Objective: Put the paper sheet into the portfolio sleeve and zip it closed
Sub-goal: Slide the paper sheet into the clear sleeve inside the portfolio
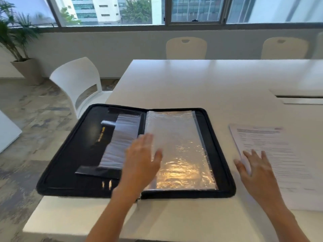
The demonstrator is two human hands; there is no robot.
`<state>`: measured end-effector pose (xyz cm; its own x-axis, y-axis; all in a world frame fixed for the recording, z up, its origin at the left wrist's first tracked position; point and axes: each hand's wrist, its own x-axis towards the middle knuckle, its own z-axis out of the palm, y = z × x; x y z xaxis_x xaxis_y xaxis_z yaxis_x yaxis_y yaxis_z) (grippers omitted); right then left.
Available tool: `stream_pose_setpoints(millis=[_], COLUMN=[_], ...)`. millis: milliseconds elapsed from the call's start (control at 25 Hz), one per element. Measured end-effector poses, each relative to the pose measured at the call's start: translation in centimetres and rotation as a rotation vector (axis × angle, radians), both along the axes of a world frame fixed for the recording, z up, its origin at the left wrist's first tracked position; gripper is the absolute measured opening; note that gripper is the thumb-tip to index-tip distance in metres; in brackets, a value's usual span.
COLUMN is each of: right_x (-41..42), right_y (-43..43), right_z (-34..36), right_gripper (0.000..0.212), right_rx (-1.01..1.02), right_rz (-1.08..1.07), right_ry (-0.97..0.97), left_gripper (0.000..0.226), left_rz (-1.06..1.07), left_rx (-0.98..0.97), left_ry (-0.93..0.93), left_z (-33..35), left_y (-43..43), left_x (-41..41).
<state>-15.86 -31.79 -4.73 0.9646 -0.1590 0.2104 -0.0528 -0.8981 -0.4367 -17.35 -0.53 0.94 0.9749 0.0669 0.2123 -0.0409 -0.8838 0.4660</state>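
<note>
Two bare forearms reached in from the near edge of a white desk. The left hand was open, fingers straight and spread, lying over the spine of a black zip portfolio and the left edge of its clear plastic sleeve; motion blur hid whether the thumb caught that edge. The right hand was also open, fingers splayed flat on the near left corner of the paper sheet. The portfolio lay unzipped and opened flat near the desk's front left corner, its spine running away from the viewer. The glossy, wrinkled sleeve filled the right half, with its long axis parallel to the spine. The paper sheet lay on the desk just right of the portfolio, outside the sleeve, printed side up, with its long axis also near to far and its far end leaning slightly left. Beyond stood a white chair at the left, two beige chairs across the desk, a potted plant, and a wide window.
</note>
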Motion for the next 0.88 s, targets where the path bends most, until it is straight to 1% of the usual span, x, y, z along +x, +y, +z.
stream_pose_setpoints(millis=[80,120,200,280,400,480,560,640,720,800,880], right_x=[0.7,1.1,1.6,2.2,2.9,3.5,4.3,5.0,5.5,5.7,6.0], right_y=[-3.6,-5.4,-8.9,-11.7,-14.4,-15.3,-15.7,-16.3,-17.2,-18.1,-18.6], right_z=[0.2,0.4,1.1,1.8,2.4,2.3,2.3,2.5,2.9,3.2,3.0], right_gripper=[0.058,0.059,0.063,0.069,0.078,0.078,0.073,0.061,0.053,0.049,0.039], right_rx=[-0.029,-0.049,-0.100,-0.142,-0.080,-0.056,-0.028,0.019,0.140,0.335,0.473], right_rz=[-0.154,-0.233,-0.375,-0.467,-0.542,-0.547,-0.533,-0.492,-0.438,-0.401,-0.372], right_ry=[0.034,0.069,0.141,0.226,0.337,0.340,0.351,0.401,0.409,0.341,0.306], left_gripper=[0.058,0.058,0.061,0.065,0.066,0.065,0.064,0.064,0.064,0.065,0.065], left_rz=[-0.250,-0.342,-0.477,-0.549,-0.566,-0.555,-0.544,-0.537,-0.533,-0.526,-0.516], left_rx=[-0.046,-0.033,0.040,0.125,0.299,0.388,0.416,0.430,0.442,0.447,0.440], left_ry=[0.055,0.078,0.110,0.131,0.185,0.225,0.241,0.237,0.249,0.268,0.275], left_z=[-0.6,-0.9,-1.5,-1.7,-2.1,-2.5,-2.7,-2.8,-2.6,-2.6,-2.6], left_y=[-5.4,-7.9,-12.8,-17.0,-21.1,-22.3,-22.8,-23.1,-23.3,-23.5,-23.6], left_x=[1.9,2.6,4.1,5.4,6.7,7.1,7.2,7.2,7.3,7.4,7.4])
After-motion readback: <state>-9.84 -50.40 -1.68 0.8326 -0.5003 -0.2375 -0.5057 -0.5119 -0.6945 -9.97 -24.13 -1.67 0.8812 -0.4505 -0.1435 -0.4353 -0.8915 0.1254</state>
